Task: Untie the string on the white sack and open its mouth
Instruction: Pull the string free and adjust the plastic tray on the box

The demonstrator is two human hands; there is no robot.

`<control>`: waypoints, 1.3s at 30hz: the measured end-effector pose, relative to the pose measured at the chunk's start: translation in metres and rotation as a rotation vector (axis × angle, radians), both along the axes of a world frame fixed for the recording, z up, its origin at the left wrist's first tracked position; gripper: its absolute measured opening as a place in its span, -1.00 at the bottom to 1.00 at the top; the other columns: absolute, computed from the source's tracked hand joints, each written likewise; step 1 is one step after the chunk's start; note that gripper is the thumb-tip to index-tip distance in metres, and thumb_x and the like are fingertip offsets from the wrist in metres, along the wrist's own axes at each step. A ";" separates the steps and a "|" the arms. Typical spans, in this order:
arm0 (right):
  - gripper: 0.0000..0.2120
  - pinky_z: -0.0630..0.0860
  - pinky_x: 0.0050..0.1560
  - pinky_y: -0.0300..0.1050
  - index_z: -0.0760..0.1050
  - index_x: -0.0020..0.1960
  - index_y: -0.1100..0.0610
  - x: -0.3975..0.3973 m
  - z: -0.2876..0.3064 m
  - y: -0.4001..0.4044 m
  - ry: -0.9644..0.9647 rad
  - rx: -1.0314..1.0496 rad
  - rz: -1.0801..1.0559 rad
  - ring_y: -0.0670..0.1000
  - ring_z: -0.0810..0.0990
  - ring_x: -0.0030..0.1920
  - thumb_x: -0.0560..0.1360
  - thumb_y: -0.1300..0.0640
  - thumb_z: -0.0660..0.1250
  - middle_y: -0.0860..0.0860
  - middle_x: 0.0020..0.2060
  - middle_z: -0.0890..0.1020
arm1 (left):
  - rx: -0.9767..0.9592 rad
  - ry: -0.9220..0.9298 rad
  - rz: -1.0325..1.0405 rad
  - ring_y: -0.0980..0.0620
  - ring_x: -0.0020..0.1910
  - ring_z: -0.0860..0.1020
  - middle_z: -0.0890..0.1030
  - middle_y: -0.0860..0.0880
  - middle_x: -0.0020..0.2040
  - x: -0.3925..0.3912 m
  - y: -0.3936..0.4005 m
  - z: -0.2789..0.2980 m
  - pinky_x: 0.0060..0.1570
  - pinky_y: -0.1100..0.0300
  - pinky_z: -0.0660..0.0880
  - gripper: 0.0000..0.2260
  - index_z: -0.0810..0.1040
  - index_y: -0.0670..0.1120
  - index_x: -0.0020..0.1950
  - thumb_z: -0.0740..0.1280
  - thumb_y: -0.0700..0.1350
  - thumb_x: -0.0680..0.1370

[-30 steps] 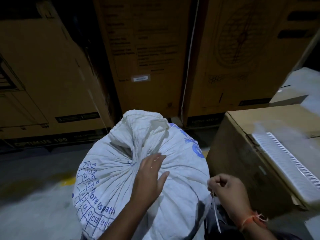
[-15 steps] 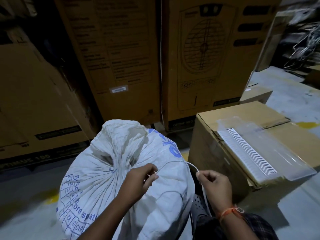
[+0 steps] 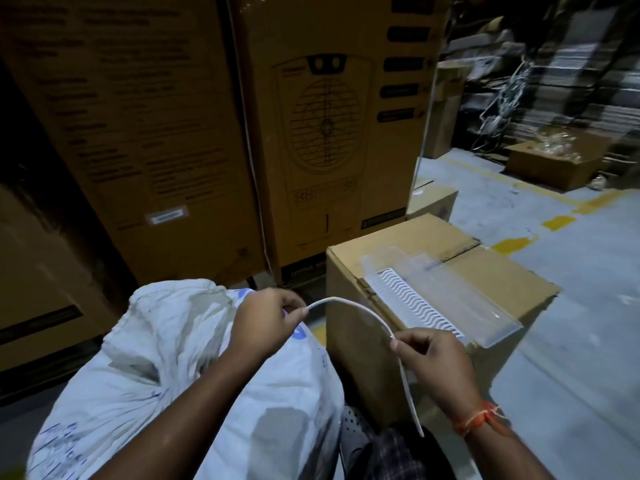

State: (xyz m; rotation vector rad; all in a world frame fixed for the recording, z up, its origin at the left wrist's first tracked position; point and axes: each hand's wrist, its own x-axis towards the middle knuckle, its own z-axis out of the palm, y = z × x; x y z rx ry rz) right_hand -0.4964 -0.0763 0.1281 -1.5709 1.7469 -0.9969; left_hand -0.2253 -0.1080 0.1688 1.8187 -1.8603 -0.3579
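Observation:
A white woven sack (image 3: 166,368) with blue print stands at the lower left, its gathered mouth bunched at the top. A white string (image 3: 360,310) arcs in the air between both hands. My left hand (image 3: 266,320) pinches one end just above the sack's right shoulder. Over at the right, my right hand (image 3: 433,362) pinches the string farther along, and its loose tail hangs down past the wrist. The string is off the sack's neck.
A brown carton (image 3: 491,278) stands right of the sack, with a clear plastic piece with a white wavy strip (image 3: 426,299) on top. Tall printed cartons (image 3: 325,133) form a wall behind. Grey floor with yellow marks (image 3: 557,223) and another box (image 3: 550,164) lie to the right.
Both hands have lifted and drawn apart, pulling the string up off the sack into a longer arc. The view has swung to the right.

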 end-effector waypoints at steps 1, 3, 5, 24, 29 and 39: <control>-0.91 0.60 -0.21 -0.16 0.75 -0.23 0.02 -0.011 0.009 -0.003 0.008 -0.018 -0.012 -0.20 0.69 -0.29 0.45 0.11 0.53 -0.17 -0.34 0.74 | 0.005 0.025 -0.034 0.28 -0.23 0.58 0.70 0.19 -0.20 -0.015 -0.010 0.008 -0.28 0.36 0.42 -0.91 0.77 0.08 -0.06 0.47 0.03 0.56; -0.91 0.57 -0.22 -0.17 0.74 -0.23 0.06 -0.030 0.025 -0.012 0.005 -0.050 -0.046 -0.15 0.69 -0.30 0.45 0.15 0.53 -0.14 -0.37 0.73 | 0.048 0.109 -0.073 0.24 -0.18 0.64 0.73 0.17 -0.17 -0.044 -0.034 0.017 -0.18 0.22 0.61 -0.90 0.78 0.05 -0.06 0.51 0.04 0.53; -0.91 0.54 -0.24 -0.20 0.75 -0.23 0.08 -0.046 0.038 -0.026 0.020 -0.082 -0.091 -0.12 0.68 -0.32 0.45 0.18 0.52 -0.10 -0.39 0.72 | 0.105 0.235 -0.068 0.15 -0.17 0.70 0.75 0.11 -0.20 -0.069 -0.062 0.017 -0.09 0.07 0.70 -0.90 0.77 0.04 -0.12 0.56 0.04 0.47; -0.91 0.48 -0.14 -0.20 0.68 -0.24 0.06 -0.092 0.008 -0.182 0.546 0.111 -0.053 0.10 0.67 -0.09 0.43 0.14 0.43 0.02 -0.22 0.73 | 0.190 0.084 0.049 -0.15 0.00 0.68 0.69 -0.13 0.01 -0.187 -0.200 -0.037 -0.21 0.10 0.61 -0.59 0.57 -0.08 0.19 0.61 -0.20 0.40; -0.86 0.53 0.08 -0.02 0.72 -0.06 0.12 -0.078 -0.002 -0.183 0.881 -0.066 -0.073 0.17 0.42 0.15 0.43 0.15 0.42 0.09 0.03 0.54 | 0.144 -0.208 0.009 -0.10 -0.25 0.64 0.68 -0.12 -0.19 -0.194 -0.202 -0.045 -0.24 0.11 0.65 -0.93 0.65 -0.13 -0.14 0.52 -0.22 0.47; -0.96 0.48 -0.09 -0.08 0.73 -0.20 0.14 -0.060 -0.023 -0.170 0.903 -0.226 -0.018 0.09 0.42 0.09 0.36 0.19 0.56 0.03 0.01 0.51 | 0.075 -0.495 -0.051 -0.12 -0.18 0.52 0.53 -0.12 -0.15 -0.182 -0.204 -0.035 -0.24 0.09 0.50 -0.95 0.60 -0.13 0.01 0.35 -0.22 0.59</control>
